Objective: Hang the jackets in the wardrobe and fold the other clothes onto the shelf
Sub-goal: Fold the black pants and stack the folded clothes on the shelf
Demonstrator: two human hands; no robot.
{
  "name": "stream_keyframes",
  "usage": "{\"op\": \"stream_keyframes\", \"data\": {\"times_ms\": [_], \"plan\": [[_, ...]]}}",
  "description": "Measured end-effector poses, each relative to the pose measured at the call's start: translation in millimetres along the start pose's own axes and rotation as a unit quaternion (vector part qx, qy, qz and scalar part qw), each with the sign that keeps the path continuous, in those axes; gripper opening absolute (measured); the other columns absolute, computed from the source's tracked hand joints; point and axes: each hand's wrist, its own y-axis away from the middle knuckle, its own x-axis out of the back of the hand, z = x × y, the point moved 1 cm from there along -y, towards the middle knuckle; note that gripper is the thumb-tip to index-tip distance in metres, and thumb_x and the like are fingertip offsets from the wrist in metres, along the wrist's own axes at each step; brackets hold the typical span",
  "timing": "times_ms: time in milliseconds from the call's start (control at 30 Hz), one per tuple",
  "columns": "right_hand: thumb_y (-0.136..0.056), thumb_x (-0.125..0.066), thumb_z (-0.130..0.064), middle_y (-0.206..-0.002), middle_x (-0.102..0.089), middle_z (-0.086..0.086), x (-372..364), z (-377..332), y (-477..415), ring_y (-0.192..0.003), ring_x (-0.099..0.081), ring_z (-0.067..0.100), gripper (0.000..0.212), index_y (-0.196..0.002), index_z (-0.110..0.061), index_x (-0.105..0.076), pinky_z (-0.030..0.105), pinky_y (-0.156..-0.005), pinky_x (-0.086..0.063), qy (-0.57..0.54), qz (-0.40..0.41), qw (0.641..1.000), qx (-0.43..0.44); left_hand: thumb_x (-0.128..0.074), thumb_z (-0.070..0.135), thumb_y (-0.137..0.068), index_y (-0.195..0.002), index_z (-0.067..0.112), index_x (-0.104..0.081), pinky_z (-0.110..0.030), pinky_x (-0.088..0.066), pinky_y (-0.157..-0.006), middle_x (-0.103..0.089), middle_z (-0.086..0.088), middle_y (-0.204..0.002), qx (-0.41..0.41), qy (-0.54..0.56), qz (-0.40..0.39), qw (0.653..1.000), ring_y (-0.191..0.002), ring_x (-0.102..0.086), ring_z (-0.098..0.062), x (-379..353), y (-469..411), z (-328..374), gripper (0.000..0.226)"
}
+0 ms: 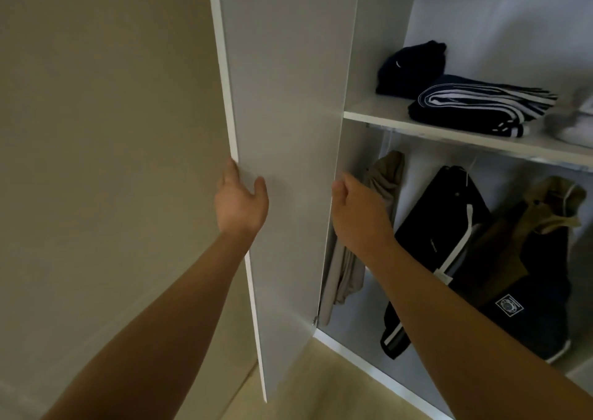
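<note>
Three jackets point(449, 227) hang below the shelf point(449, 135) with folded clothes point(475, 105). The left hand's point(240, 201) grip holds the wardrobe door point(288, 98) edge; the right hand point(356, 214), loosely curled, empty, is by the hinges, where closing could pinch it.

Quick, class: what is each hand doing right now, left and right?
Left hand: grips the outer edge of the wardrobe door.
Right hand: fingers curled by the door's hinge side; whether it holds anything cannot be told.
</note>
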Motion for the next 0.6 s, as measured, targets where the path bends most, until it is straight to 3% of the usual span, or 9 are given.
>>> {"op": "stream_keyframes", "data": {"times_ms": [67, 133, 167, 233, 300, 367, 400, 533, 600], "plan": [[-0.11, -0.031, -0.028, -0.079, -0.059, 0.003, 3, 4, -1, -0.07, -0.056, 0.016, 0.03, -0.096, -0.014, -0.054, 0.032, -0.068, -0.041, -0.021, 0.007, 1.0, -0.005, -0.06, 0.049, -0.089, -0.127, 0.018, -0.051, -0.04, -0.054, -0.084, -0.066, 0.005, -0.096, -0.043, 0.029, 0.016, 0.999, -0.088, -0.067, -0.023, 3, 3, 10, 0.05], [-0.111, -0.033, -0.027, -0.107, -0.068, 0.013, 7, 12, -2, -0.098, -0.063, 0.026, 0.034, -0.119, -0.008, -0.061, 0.029, -0.085, -0.042, -0.019, 0.017, 1.0, -0.018, -0.061, 0.052, -0.089, -0.118, 0.023, -0.051, -0.036, -0.053, -0.067, -0.059, 0.015, -0.076, -0.135, 0.027, 0.017, 0.99, -0.068, -0.06, -0.01, 4, 4, 26, 0.042], [-0.11, -0.035, -0.027, -0.116, -0.067, 0.015, 9, 18, -3, -0.107, -0.062, 0.028, 0.036, -0.124, -0.004, -0.06, 0.023, -0.088, -0.039, -0.017, 0.026, 0.999, -0.028, -0.062, 0.05, -0.09, -0.123, 0.024, -0.05, -0.031, -0.052, -0.068, -0.062, 0.015, -0.083, -0.187, 0.029, 0.011, 0.982, -0.072, -0.06, -0.006, 2, 3, 37, 0.044], [-0.11, -0.037, -0.026, -0.12, -0.067, 0.017, 14, 31, -4, -0.109, -0.061, 0.028, 0.037, -0.125, -0.002, -0.06, 0.01, -0.084, -0.036, -0.021, 0.044, 0.998, -0.037, -0.063, 0.033, -0.092, -0.144, 0.016, -0.039, -0.028, -0.049, -0.093, -0.06, 0.002, -0.127, -0.289, 0.066, -0.036, 0.954, -0.112, -0.059, -0.009, -13, 6, 63, 0.06], [-0.109, -0.039, -0.026, -0.116, -0.069, 0.015, 22, 43, -5, -0.101, -0.062, 0.023, 0.036, -0.124, -0.002, -0.062, 0.002, -0.076, -0.031, -0.009, 0.07, 0.997, -0.03, -0.058, 0.011, -0.091, -0.157, 0.002, -0.016, -0.019, -0.027, -0.117, -0.033, -0.008, -0.158, -0.335, 0.143, -0.104, 0.925, -0.144, -0.033, -0.006, -34, 19, 91, 0.078], [-0.109, -0.039, -0.026, -0.105, -0.07, 0.01, 29, 58, -5, -0.084, -0.06, 0.01, 0.032, -0.119, -0.007, -0.063, 0.01, -0.077, -0.034, 0.001, 0.087, 0.996, -0.031, -0.053, -0.001, -0.088, -0.158, -0.003, -0.003, -0.008, -0.016, -0.116, -0.018, -0.009, -0.163, -0.337, 0.209, -0.137, 0.908, -0.144, -0.027, 0.004, -57, 36, 112, 0.086], [-0.109, -0.038, -0.026, -0.094, -0.069, 0.004, 33, 67, -5, -0.073, -0.056, 0.004, 0.029, -0.113, -0.012, -0.063, 0.014, -0.074, -0.037, -0.002, 0.09, 0.995, -0.036, -0.053, -0.004, -0.086, -0.157, -0.003, 0.0, -0.008, -0.014, -0.117, -0.013, -0.011, -0.165, -0.334, 0.227, -0.147, 0.903, -0.145, -0.027, 0.001, -70, 45, 120, 0.089], [-0.109, -0.038, -0.024, -0.072, -0.055, -0.007, 55, 106, -3, -0.057, -0.052, 0.002, 0.024, -0.108, -0.014, -0.059, 0.02, -0.062, -0.041, -0.013, 0.113, 0.988, -0.102, -0.056, -0.014, -0.085, -0.156, 0.002, 0.008, -0.048, -0.006, -0.127, 0.002, -0.023, -0.166, -0.367, 0.25, -0.151, 0.883, -0.156, -0.002, -0.031, -125, 73, 158, 0.096], [-0.108, -0.042, -0.021, -0.074, -0.053, -0.012, 69, 121, 0, -0.055, -0.049, -0.001, 0.018, -0.111, -0.014, -0.058, 0.016, -0.063, -0.042, -0.003, 0.145, 0.98, -0.136, -0.055, -0.008, -0.088, -0.156, -0.002, 0.002, -0.049, -0.005, -0.126, 0.0, -0.026, -0.165, -0.376, 0.226, -0.117, 0.891, -0.155, -0.001, -0.038, -155, 87, 181, 0.089]]}}
